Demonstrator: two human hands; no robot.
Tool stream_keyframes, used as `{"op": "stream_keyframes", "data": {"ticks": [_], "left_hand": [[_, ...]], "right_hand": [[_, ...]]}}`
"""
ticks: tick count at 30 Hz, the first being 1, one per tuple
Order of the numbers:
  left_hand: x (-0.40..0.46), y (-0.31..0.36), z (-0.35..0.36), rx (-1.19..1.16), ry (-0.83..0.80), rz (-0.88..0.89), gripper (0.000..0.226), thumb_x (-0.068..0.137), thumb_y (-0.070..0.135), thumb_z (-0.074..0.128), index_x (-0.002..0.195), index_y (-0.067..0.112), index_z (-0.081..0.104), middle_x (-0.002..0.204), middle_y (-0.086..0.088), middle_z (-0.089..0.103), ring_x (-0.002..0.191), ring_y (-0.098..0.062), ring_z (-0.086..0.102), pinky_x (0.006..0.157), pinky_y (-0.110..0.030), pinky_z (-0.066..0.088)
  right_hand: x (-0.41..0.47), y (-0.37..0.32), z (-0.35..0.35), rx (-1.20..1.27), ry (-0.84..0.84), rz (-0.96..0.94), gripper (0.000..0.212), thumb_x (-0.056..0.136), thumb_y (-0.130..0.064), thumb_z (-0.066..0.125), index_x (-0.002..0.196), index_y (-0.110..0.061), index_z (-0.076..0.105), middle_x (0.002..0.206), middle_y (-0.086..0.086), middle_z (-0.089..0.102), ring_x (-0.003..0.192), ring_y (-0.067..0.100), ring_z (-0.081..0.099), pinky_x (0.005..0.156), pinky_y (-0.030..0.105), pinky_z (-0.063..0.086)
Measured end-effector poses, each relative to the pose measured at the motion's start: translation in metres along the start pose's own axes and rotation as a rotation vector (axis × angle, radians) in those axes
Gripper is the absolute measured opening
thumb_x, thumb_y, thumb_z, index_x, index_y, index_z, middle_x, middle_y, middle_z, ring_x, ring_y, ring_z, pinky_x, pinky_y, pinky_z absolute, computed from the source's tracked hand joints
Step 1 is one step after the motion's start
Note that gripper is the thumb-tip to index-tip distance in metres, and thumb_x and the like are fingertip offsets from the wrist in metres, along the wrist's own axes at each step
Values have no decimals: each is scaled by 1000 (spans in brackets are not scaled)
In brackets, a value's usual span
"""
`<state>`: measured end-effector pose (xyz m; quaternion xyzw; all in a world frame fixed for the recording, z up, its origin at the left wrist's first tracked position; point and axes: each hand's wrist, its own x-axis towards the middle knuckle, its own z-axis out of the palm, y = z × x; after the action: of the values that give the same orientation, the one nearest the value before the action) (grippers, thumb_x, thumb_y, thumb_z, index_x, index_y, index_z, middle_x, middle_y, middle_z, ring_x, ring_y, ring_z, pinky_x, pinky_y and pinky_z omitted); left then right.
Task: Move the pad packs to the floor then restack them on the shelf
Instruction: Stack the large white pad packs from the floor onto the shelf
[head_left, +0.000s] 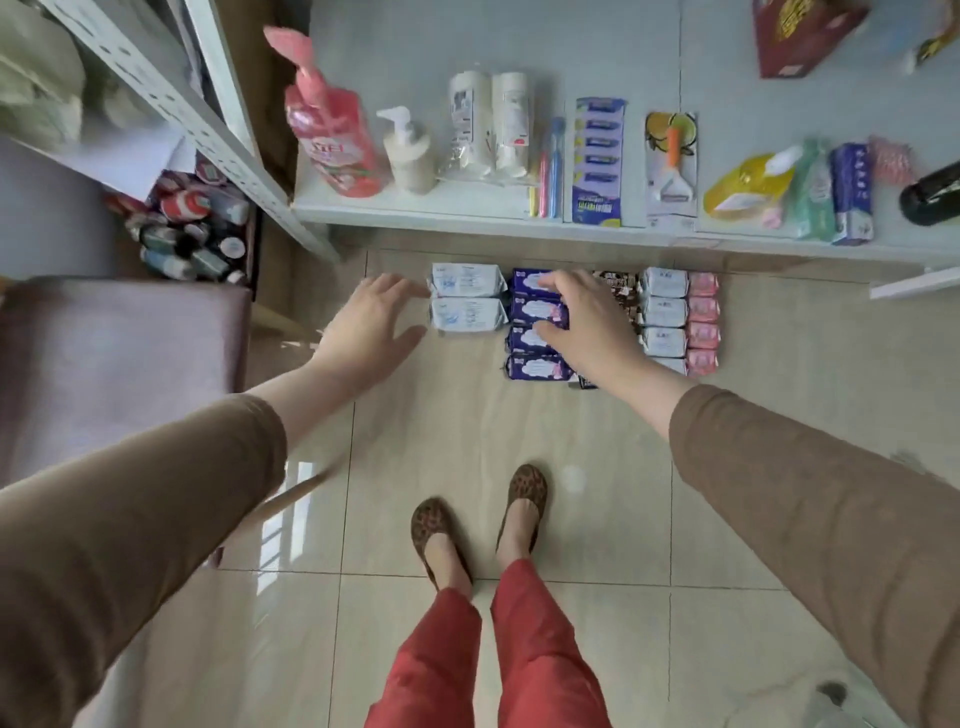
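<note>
Pad packs lie in rows on the tiled floor just below the shelf's front edge: two white-blue packs (467, 304) at the left, a column of dark purple packs (535, 340), black-patterned packs (618, 288) partly hidden, and white-and-pink packs (678, 322) at the right. My left hand (371, 325) hovers open just left of the white-blue packs, fingers spread. Fingers spread, my right hand (584, 322) reaches over the purple column, fingertips touching the upper packs; no grip shows. The grey shelf board (519, 52) above holds toiletries.
On the shelf stand a pink pump bottle (332, 130), a cream pump bottle (410, 153), toothbrushes (550, 166), a razor pack (597, 161) and tissue packs (831, 192). A metal rack upright (208, 130) and a box of bottles (192, 228) are at the left. My feet (478, 519) stand behind.
</note>
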<state>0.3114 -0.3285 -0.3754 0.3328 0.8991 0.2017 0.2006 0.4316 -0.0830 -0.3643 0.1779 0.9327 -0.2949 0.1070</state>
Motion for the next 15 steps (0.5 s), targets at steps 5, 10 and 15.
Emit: {"op": "stream_keyframes", "data": {"ticks": [5,10,15], "left_hand": [[38,-59,105,-22,-55,-102,40,91,27,63,130,23,54,130,2,53,119,-21,45,93,-41,46],[93,-116,196,5,-75,-128,43,91,23,62,133,20,52,134,0,51,124,-22,44,95,-40,44],[154,-162,261,77,-89,-121,51,90,18,61,139,18,46,141,-5,47,125,-28,43,103,-40,39]], "right_hand": [[51,67,105,-20,-84,22,55,83,-21,70,134,-15,49,129,8,50,123,29,46,97,35,37],[114,127,199,-59,-138,10,66,82,-19,71,141,-15,42,134,9,45,124,31,42,99,34,34],[176,165,274,-122,-170,-47,68,83,-17,69,144,-13,38,137,10,40,125,31,40,101,41,41]]}}
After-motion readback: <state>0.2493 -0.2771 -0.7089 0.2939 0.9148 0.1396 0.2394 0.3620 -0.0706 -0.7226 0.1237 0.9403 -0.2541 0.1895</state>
